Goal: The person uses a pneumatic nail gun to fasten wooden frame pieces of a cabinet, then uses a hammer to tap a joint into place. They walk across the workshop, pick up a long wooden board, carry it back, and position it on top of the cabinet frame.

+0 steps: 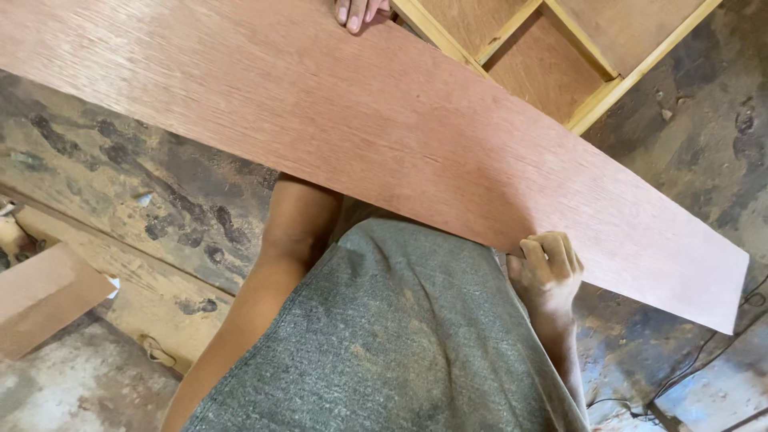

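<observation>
A long thin sheet of reddish-brown plywood (384, 120) runs across the view from upper left to lower right, held above the floor. My right hand (548, 268) is closed on its near edge, close to my body. My left arm passes under the sheet, and the fingers of my left hand (358, 11) curl over its far edge at the top of the view. Below the sheet is my grey garment (400, 336).
A wooden frame of pale slats over brown panels (560, 56) lies beyond the sheet at the upper right. A small brown board (40, 300) sits at the left on the stained, dusty floor (120, 176). Thin black cables (696, 360) trail at the lower right.
</observation>
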`<state>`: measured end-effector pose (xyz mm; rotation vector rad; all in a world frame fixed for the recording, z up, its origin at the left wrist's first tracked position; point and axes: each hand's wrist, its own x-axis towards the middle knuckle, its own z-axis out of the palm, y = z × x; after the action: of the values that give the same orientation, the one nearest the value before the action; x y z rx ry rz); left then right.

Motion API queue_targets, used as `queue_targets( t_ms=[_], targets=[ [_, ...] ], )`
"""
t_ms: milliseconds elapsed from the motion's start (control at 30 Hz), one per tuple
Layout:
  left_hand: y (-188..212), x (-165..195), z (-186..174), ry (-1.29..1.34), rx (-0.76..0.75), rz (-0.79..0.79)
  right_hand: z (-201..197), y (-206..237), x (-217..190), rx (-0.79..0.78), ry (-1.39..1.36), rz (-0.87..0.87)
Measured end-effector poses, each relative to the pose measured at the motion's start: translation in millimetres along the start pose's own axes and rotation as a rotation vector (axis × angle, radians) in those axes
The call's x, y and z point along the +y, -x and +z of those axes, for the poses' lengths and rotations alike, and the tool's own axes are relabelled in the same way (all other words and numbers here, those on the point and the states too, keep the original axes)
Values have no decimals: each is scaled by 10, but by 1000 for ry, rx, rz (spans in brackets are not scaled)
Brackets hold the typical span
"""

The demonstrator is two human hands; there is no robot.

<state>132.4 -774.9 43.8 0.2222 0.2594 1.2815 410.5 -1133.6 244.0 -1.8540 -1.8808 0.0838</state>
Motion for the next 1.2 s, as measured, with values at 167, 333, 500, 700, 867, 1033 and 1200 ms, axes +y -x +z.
queue_targets(
  t_ms=[167,333,500,700,867,1033,1200],
  targets=[
    [-302,-121,-176,-49,67,-71,27,-239,-53,33,-32,30],
    [-391,-130,-131,-129,327,-186,24,-463,95,111,-18,127],
    [-245,-35,324,-265,825,-53,247,-748,494,161,98,194],
    [-297,29,335,-369,925,-172,909,-1447,1258,144,-25,322],
    [-635,94,-28,-381,693,-310,1697,-1851,1653,-105,-77,685],
    [-781,91,-141,-452,881,-366,2088,-1584,1699,-19,10,469],
    [-830,88,-289,-556,860,-295,1940,-666,1808,172,-4,717]
  ],
)
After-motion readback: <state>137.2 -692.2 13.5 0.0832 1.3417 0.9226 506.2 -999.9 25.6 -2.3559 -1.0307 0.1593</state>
